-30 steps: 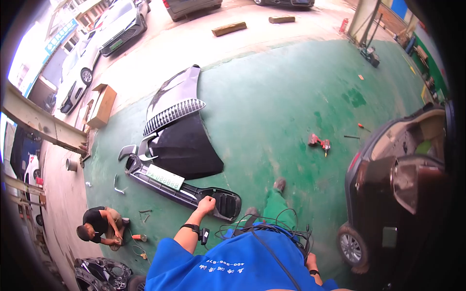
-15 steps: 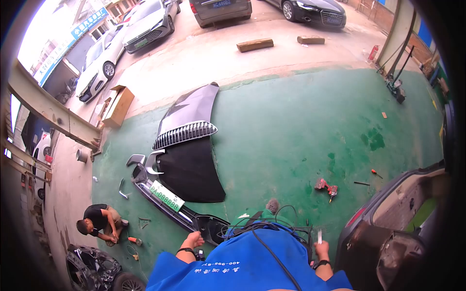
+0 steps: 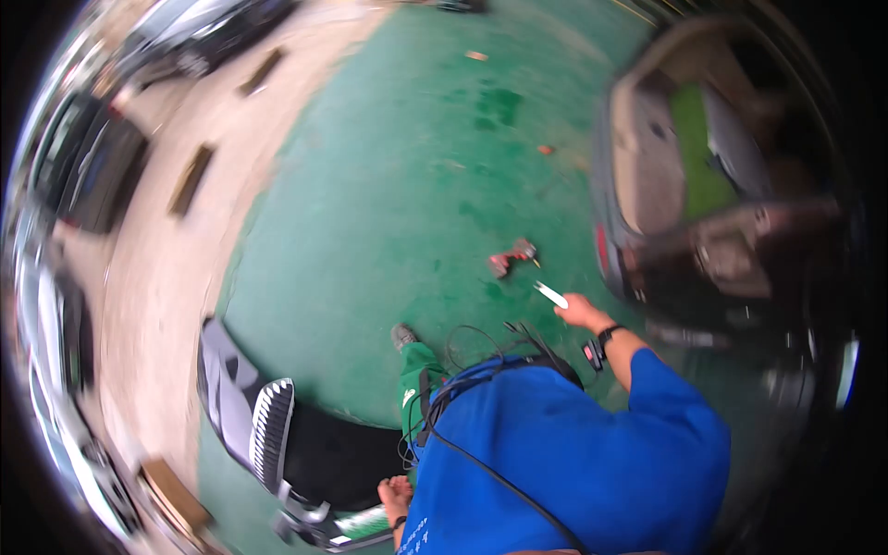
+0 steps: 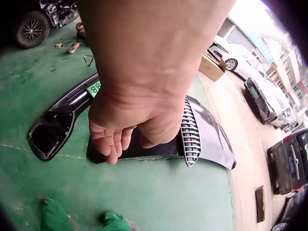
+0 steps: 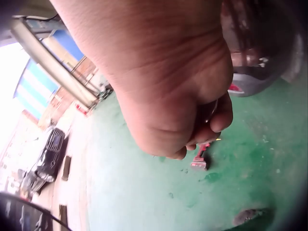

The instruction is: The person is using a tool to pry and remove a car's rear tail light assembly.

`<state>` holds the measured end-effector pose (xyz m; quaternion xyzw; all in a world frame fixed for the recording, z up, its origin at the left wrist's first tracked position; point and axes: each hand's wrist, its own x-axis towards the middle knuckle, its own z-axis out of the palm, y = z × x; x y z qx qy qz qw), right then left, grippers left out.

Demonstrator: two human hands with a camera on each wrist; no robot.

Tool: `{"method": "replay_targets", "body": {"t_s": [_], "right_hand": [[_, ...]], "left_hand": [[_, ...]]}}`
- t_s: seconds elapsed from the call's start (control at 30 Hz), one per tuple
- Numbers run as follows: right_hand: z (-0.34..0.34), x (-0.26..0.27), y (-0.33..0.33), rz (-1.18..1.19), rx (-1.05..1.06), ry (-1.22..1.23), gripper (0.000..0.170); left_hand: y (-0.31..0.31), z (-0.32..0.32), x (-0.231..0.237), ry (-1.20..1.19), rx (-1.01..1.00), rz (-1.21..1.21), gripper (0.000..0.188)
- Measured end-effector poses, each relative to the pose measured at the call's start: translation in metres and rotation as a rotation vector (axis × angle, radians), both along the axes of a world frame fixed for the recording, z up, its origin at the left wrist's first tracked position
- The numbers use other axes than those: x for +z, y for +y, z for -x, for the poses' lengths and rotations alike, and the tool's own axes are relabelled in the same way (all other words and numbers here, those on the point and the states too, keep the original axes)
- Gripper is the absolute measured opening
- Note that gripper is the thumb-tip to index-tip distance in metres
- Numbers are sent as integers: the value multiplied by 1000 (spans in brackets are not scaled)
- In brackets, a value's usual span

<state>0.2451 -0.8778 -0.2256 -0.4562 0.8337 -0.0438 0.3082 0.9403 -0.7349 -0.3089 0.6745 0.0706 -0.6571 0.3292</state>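
My right hand point(image 3: 583, 313) reaches out to the right and grips a slim, flat, pale tool point(image 3: 551, 295) with a notched tip. In the right wrist view, curled fingers hide nearly all of the tool, leaving a small shiny edge. On the floor beyond that hand lies a red cordless drill point(image 3: 513, 259). My left hand point(image 4: 137, 113) hangs low with its fingers loosely bent and nothing in them. Below it are a dark panel point(image 3: 342, 453), a chrome-slatted grille point(image 3: 271, 430) and a bumper piece with a green-and-white number plate point(image 3: 363, 524).
A dark car point(image 3: 638, 268) with an open rear stands close on the right. Cables hang round my waist. Timber blocks point(image 3: 191, 180) and parked cars point(image 3: 88, 166) are beyond the green floor point(image 3: 370, 203). A cardboard box point(image 3: 173, 495) stands at the lower left.
The head view has swung right toward the open-backed car. My right arm has stretched forward and out with the pale tool. My left hand has come away from the bumper and hangs empty.
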Motion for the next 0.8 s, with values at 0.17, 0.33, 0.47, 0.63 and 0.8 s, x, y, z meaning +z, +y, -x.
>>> {"method": "replay_targets", "body": {"t_s": [0.17,0.33,0.47,0.63,0.8], "right_hand": [[-34,6,21,-331,-364,-70,35],[-90,-5,53,-421,-584,-117,39],[-119,-35,84,-499,-723,-133,43],[-113,-32,44,-483,-960,-481,29],[-73,-54,32,-259,-1370,-554,18]], "left_hand": [[-174,-12,22,-506,-244,-68,31],[-403,-66,13,-259,-268,-204,27],[-547,-31,36,-229,-416,16,27],[-677,66,55,-148,-587,65,28],[-758,152,68,-96,-595,-159,41]]}}
